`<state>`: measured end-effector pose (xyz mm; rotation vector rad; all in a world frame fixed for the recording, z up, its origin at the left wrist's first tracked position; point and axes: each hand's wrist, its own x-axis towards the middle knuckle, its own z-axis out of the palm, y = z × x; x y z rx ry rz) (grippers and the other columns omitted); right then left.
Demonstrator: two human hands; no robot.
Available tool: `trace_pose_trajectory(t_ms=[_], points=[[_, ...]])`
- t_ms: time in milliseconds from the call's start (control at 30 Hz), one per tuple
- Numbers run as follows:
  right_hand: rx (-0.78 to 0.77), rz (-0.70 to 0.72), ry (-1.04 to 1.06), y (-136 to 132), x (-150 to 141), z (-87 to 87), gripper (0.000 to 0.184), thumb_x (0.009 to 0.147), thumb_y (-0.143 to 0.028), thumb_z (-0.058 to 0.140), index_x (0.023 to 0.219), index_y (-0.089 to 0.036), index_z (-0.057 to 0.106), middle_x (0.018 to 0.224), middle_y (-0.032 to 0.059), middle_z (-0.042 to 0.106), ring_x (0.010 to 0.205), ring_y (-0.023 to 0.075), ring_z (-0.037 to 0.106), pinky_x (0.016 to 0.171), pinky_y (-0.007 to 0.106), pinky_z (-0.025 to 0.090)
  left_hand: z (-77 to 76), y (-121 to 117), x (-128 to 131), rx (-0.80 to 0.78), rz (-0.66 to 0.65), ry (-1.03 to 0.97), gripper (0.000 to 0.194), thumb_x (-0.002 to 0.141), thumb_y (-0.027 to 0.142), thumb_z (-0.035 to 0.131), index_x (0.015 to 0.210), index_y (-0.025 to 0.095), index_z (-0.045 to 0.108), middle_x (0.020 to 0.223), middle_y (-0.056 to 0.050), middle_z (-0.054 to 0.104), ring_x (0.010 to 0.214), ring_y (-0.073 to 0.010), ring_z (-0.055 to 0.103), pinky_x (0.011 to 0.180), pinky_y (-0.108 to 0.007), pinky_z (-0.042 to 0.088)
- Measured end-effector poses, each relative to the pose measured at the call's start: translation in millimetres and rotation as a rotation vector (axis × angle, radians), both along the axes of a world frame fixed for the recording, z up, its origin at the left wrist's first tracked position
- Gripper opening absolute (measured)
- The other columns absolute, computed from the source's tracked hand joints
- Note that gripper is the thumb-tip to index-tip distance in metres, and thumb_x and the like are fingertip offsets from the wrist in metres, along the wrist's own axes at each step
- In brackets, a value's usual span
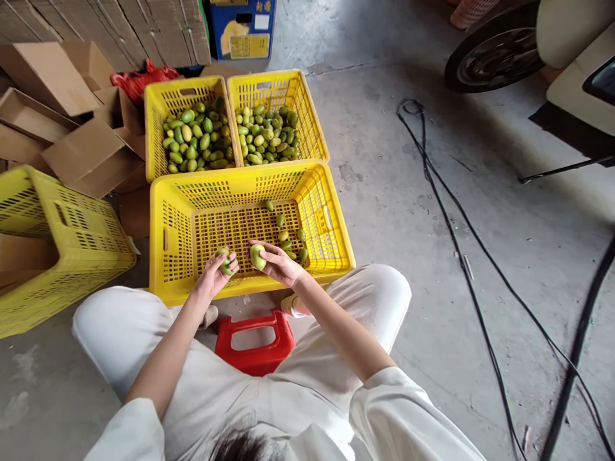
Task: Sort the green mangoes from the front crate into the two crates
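Note:
My left hand (217, 272) is closed round a green oval fruit (224, 262), over the front of a yellow plastic crate (173, 186). My right hand (281, 262) grips a paler green oval fruit (258, 257) between thumb and fingers, a little to the right. Several loose green fruits (280, 220) lie on the slatted bottom of this crate, toward its right side. Behind it stand two more yellow crates, the left (152, 128) and the right (307, 109), both holding many green and yellowish fruits (269, 136).
A red plastic stool (254, 360) shows between my legs. Another yellow crate (96, 237) and open cardboard boxes (91, 153) stand at left. A blue printed box (243, 29) is behind. Black cables (451, 218) cross the floor at right, near a vehicle wheel (494, 51).

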<state>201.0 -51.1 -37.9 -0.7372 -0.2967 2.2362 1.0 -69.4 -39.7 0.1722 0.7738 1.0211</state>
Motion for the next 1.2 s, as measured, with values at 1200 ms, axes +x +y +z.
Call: trace_pose_trajectory(t_ms=[1200], points=[[-0.108,-0.122,-0.14,1,-5,-10.7,0.03,0.075,-0.027,0.076,0.098,-0.02,0.058,0.071,-0.0018,0.065,0.051,0.0093,0.057,0.044,0.019,0.047,3.0,-4,-5,0.037,-0.095,0.033,0.029,0.068,0.013,0.078,0.084,0.018,0.054,0.072,0.004,0.051,0.05,-0.0032,0.048,0.041,-0.012,0.038]])
